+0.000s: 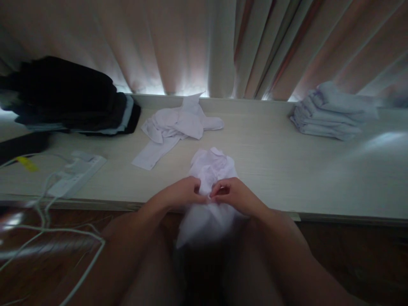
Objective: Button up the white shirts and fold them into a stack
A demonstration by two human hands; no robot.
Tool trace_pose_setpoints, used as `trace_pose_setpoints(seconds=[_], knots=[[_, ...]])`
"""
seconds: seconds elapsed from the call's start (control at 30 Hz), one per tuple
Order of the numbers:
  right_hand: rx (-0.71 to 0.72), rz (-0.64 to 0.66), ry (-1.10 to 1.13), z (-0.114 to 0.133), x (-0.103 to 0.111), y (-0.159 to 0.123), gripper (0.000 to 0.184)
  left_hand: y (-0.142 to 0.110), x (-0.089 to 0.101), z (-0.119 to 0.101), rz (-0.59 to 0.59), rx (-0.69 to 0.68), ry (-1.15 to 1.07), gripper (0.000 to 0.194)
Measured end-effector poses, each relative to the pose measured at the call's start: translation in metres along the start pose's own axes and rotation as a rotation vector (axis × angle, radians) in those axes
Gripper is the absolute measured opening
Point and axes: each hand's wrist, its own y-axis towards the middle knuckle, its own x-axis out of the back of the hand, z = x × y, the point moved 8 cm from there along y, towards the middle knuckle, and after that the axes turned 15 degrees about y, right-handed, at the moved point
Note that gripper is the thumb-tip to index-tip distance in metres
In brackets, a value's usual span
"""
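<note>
Bunched white cloth, which looks like a shirt (pixel 213 168), lies partly on the pale board and hangs over its front edge between my knees. My left hand (pixel 188 191) pinches it from the left side. From the right, my right hand (pixel 231 193) grips it with thumb and fingertips, close to the left fingertips. The lower part of the cloth is blurred. Just behind it lies a second crumpled white garment (pixel 178 123), apart from both hands.
A stack of black and dark folded clothes (pixel 70 97) stands at the back left. Folded white garments (pixel 331 112) are piled at the back right. A white power strip (pixel 78 176) with loose cables (pixel 73 230) lies at the left. Curtains (pixel 178 46) hang behind the board (pixel 267 153).
</note>
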Motion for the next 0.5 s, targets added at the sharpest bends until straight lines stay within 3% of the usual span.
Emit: trace_pose_setpoints(seconds=[0.07,0.1,0.17,0.23,0.3,0.37,0.5], knots=[[-0.053,0.049,-0.081,-0.005,0.006,0.001,0.014,-0.002,-0.007,0.008,0.081,0.0,0.106,0.042],[-0.048,0.009,-0.118,-0.005,0.016,0.004,0.018,-0.003,-0.01,0.013,0.127,-0.018,0.124,0.042],[0.003,-0.226,-0.204,-0.004,0.049,0.011,0.025,0.001,-0.009,0.027,0.175,-0.04,0.111,0.043],[0.0,-0.532,-0.353,-0.009,0.086,0.014,0.027,0.013,0.006,0.048,0.073,0.016,0.081,0.045],[-0.084,-0.69,-0.494,-0.022,0.106,0.019,0.032,0.03,0.027,0.069,-0.154,0.134,0.07,0.039],[-0.17,-0.666,-0.557,-0.04,0.105,0.028,0.035,0.049,0.033,0.078,-0.267,0.201,0.073,0.033],[-0.187,-0.551,-0.551,-0.059,0.081,0.036,0.026,0.078,0.016,0.067,-0.309,0.224,0.07,0.033]])
